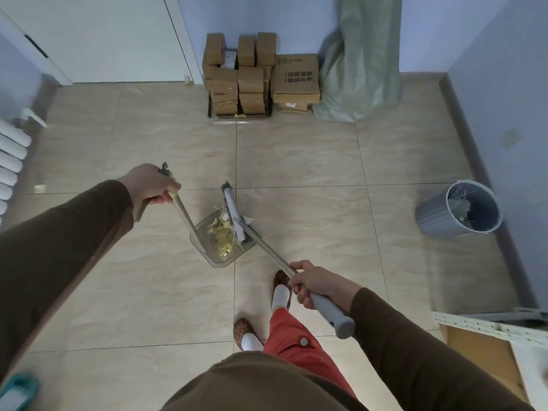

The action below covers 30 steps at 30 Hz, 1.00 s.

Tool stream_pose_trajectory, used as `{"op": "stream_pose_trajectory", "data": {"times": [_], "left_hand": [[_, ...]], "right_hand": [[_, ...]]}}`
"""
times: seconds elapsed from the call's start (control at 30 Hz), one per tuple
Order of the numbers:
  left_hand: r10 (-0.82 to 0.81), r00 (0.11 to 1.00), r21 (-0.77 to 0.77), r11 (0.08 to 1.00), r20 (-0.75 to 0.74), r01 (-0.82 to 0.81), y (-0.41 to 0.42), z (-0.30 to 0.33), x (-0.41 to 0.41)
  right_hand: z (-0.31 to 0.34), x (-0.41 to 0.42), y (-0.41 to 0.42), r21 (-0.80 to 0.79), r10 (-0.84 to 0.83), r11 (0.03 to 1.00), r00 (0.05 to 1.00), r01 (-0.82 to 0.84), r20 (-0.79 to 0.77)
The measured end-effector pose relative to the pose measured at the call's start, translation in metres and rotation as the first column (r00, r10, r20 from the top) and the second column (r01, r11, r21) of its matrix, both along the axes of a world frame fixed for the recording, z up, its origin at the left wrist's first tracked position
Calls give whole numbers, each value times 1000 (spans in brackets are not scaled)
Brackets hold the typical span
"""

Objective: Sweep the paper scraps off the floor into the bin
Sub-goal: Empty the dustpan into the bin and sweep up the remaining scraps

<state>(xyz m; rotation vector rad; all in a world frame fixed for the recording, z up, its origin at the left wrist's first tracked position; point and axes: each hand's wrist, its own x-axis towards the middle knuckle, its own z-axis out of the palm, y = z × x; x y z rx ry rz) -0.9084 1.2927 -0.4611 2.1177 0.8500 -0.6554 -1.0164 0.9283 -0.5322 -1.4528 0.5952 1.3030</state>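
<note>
The right hand [308,281] gripped the broom [237,216], the left hand [152,185] the dustpan [221,258]; best carried level to the bin [459,212], right of the dustpan.

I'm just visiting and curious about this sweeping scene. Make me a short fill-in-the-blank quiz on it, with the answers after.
1. The left hand holds the handle of the ____.
2. The right hand grips the ____ handle.
3. The yellow paper scraps lie in the dustpan, not yet in the grey ____.
4. The cardboard boxes are stacked against the ____.

Answers: dustpan; broom; bin; wall
</note>
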Motion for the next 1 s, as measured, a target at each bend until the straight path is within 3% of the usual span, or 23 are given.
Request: {"op": "stream_pose_trajectory", "data": {"times": [0.13,0.27,0.4,0.53,0.67,0.83,0.9,1.0], "left_hand": [[53,989,-55,997,-136,-60,23,-6,-26],[95,993,-38,994,-75,-98,37,-11,-60],[181,983,-50,982,15,-180,39,-19,-93],[206,978,-52,978,43,-204,37,-18,-107],[213,977,-36,977,30,-212,39,-21,-108],[248,968,-47,967,-37,-250,43,-24,-101],[250,966,-65,965,-68,-254,44,-25,-98],[244,964,-117,960,-104,-255,41,-19,-92]], "right_hand": [[16,-1,-22,6,-69,998,998,68,4],[23,10,-30,-43,-21,999,994,26,109],[18,48,-15,-165,176,977,952,-137,251],[-18,108,20,-319,411,896,849,-309,333],[-55,139,63,-495,671,714,686,-495,283],[-69,96,66,-498,804,568,570,-655,167],[-56,72,47,-440,805,571,577,-693,138],[-21,52,11,-343,726,668,679,-660,110]]}}
